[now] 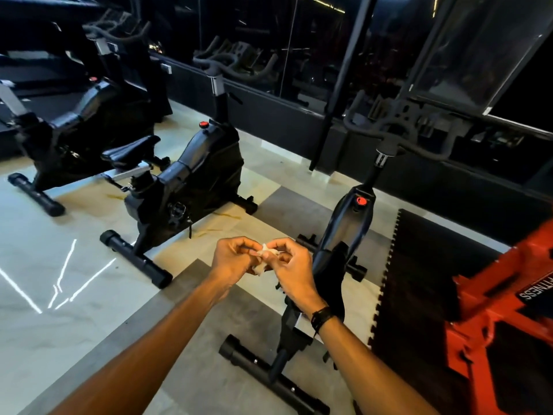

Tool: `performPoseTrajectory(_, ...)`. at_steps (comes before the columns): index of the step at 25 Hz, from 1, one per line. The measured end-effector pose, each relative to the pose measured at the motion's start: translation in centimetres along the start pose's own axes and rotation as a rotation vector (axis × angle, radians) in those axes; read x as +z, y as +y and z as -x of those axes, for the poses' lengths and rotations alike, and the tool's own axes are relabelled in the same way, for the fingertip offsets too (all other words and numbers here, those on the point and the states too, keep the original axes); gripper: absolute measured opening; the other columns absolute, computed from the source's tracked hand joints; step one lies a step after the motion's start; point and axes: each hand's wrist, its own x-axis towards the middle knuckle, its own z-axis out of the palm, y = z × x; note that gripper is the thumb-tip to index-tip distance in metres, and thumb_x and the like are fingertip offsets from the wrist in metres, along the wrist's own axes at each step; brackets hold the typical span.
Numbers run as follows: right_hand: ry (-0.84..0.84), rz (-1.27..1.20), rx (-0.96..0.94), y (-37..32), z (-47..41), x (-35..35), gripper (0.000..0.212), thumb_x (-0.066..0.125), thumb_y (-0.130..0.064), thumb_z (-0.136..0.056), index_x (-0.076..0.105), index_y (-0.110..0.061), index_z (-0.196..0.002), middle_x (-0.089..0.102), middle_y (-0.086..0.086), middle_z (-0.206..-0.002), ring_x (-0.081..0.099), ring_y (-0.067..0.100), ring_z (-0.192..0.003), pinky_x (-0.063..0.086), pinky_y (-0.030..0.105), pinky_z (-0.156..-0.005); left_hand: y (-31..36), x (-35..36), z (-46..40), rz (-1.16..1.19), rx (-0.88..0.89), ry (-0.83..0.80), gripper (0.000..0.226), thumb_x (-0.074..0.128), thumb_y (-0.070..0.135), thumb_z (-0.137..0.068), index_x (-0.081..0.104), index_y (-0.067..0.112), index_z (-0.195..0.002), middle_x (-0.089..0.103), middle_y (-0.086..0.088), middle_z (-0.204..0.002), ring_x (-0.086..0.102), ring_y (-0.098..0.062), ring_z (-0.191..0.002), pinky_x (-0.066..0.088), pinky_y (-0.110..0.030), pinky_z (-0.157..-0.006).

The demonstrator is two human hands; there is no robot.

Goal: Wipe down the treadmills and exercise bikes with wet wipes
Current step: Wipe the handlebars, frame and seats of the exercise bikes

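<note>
Head view: two bare forearms reach forward and meet at the centre of the frame, where the left hand (232,259) and the right hand (291,269) hold a small crumpled white wet wipe (264,259) between them. Both hands have their fingers curled inward, fingertips pinching the wipe from either side, backs of the hands turned up toward the camera. A dark band (321,316) circles the right wrist.

The hands hang in the air just left of the nearest exercise bike (347,232), a black machine with a red knob (361,201) on its frame, its handlebars (398,136) rising toward the dark glass wall (299,40) behind. Its rear stabiliser bar rests on the floor below the right forearm.

A second exercise bike (191,181), also black with a red knob, stands to the left, saddle (128,149) pointing left. A third bike (74,127) sits farther left, near the top corner.

The pale glossy tiled floor (45,265) reflects thin white light streaks. To the right lie black interlocking rubber mats (434,265), with a red metal frame (493,310) at the right edge bearing partly readable lettering.
</note>
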Motion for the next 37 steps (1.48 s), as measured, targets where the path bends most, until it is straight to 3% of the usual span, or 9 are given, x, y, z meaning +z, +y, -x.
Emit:
performPoseTrajectory(3, -0.024, 0.039, 0.018, 1.1, -1.0, 0.3, 0.013, 0.073, -0.005, -0.088, 0.069, -0.017, -0.091, 0.071, -0.001, -0.087, 0.070, 0.017, -0.079, 0.061, 0.039, -0.073, -0.5, -0.2, -0.2, 0.014, -0.015, 0.043, 0.019, 0.069, -0.013, -0.081, 0.075, 0.004, -0.087, 0.069, -0.010, -0.071, 0.059, -0.012, -0.056, 0.053, -0.022, -0.050)
performPoseTrajectory(7, -0.261, 0.001, 0.027, 0.1, -2.3, 4.6, 0.013, 0.070, -0.004, -0.090, 0.068, -0.017, -0.089, 0.072, 0.005, -0.088, 0.071, 0.024, -0.083, 0.061, 0.048, -0.077, -1.9, -4.8, 1.2, 0.082, -0.068, 0.191, 0.023, 0.068, -0.014, -0.081, 0.074, 0.007, -0.089, 0.073, -0.010, -0.078, 0.067, -0.017, -0.066, 0.058, -0.024, -0.057)
performPoseTrajectory(11, -0.598, -0.029, -0.072, -3.6, -0.2, 14.7, 0.013, 0.075, -0.010, -0.087, 0.068, -0.014, -0.097, 0.072, 0.003, -0.093, 0.070, 0.018, -0.088, 0.060, 0.036, -0.081, -3.5, -13.3, 7.0, 0.208, -0.101, 0.553, 0.018, 0.070, -0.014, -0.079, 0.071, -0.005, -0.094, 0.070, -0.018, -0.076, 0.071, -0.029, -0.068, 0.062, -0.038, -0.067)
performPoseTrajectory(15, -0.955, -0.084, -0.260, -8.9, 6.4, 26.2, 0.028, 0.080, -0.006, -0.082, 0.068, -0.010, -0.106, 0.070, -0.001, -0.098, 0.066, 0.005, -0.086, 0.055, 0.017, -0.075, -4.9, -21.8, 16.7, 0.367, -0.074, 0.928, 0.011, 0.059, -0.014, -0.085, 0.068, -0.007, -0.089, 0.068, -0.019, -0.071, 0.068, -0.032, -0.062, 0.062, -0.037, -0.063)
performPoseTrajectory(20, -1.298, -0.189, -0.448, -16.0, 19.8, 37.3, 0.029, 0.080, -0.009, -0.083, 0.067, -0.008, -0.109, 0.068, 0.003, -0.103, 0.067, 0.002, -0.084, 0.056, 0.014, -0.070, -7.5, -30.7, 30.8, 0.377, -0.025, 1.391, 0.011, 0.072, -0.005, -0.083, 0.070, 0.005, -0.079, 0.071, -0.012, -0.071, 0.070, -0.023, -0.062, 0.058, -0.030, -0.055)
performPoseTrajectory(24, -1.511, -0.279, -0.522, -19.9, 28.4, 42.5, 0.029, 0.080, -0.006, -0.082, 0.066, -0.009, -0.107, 0.070, 0.002, -0.098, 0.070, 0.001, -0.086, 0.058, 0.019, -0.071, -8.7, -35.4, 39.2, 0.378, -0.039, 1.682, 0.015, 0.069, -0.008, -0.081, 0.069, 0.007, -0.076, 0.070, -0.017, -0.075, 0.067, -0.025, -0.066, 0.058, -0.029, -0.056)
performPoseTrajectory(27, -1.689, -0.308, -0.574, -22.3, 34.1, 45.7, 0.021, 0.078, -0.010, -0.085, 0.069, -0.011, -0.104, 0.073, 0.005, -0.098, 0.073, 0.015, -0.089, 0.062, 0.033, -0.079, -9.5, -37.0, 44.9, 0.444, 0.004, 1.868, 0.008, 0.065, -0.011, -0.081, 0.068, -0.003, -0.081, 0.068, -0.018, -0.074, 0.066, -0.025, -0.067, 0.060, -0.030, -0.057)
performPoseTrajectory(33, -2.093, -0.304, -0.736, -24.1, 46.2, 48.5, 0.015, 0.069, -0.019, -0.094, 0.071, -0.015, -0.108, 0.073, -0.001, -0.099, 0.071, 0.013, -0.095, 0.060, 0.037, -0.085, -13.3, -36.5, 55.5, 0.508, -0.075, 2.253, 0.007, 0.067, -0.003, -0.080, 0.070, 0.003, -0.077, 0.070, -0.015, -0.077, 0.070, -0.027, -0.076, 0.062, -0.045, -0.072)
performPoseTrajectory(37, -2.275, -0.250, -0.833, -23.8, 53.4, 49.8, 0.015, 0.074, -0.009, -0.089, 0.073, -0.018, -0.101, 0.073, -0.004, -0.093, 0.071, 0.011, -0.087, 0.061, 0.035, -0.079, -16.0, -34.0, 60.3, 0.566, -0.197, 2.393, 0.008, 0.074, 0.001, -0.081, 0.071, 0.007, -0.084, 0.072, -0.014, -0.082, 0.072, -0.025, -0.077, 0.061, -0.039, -0.068)
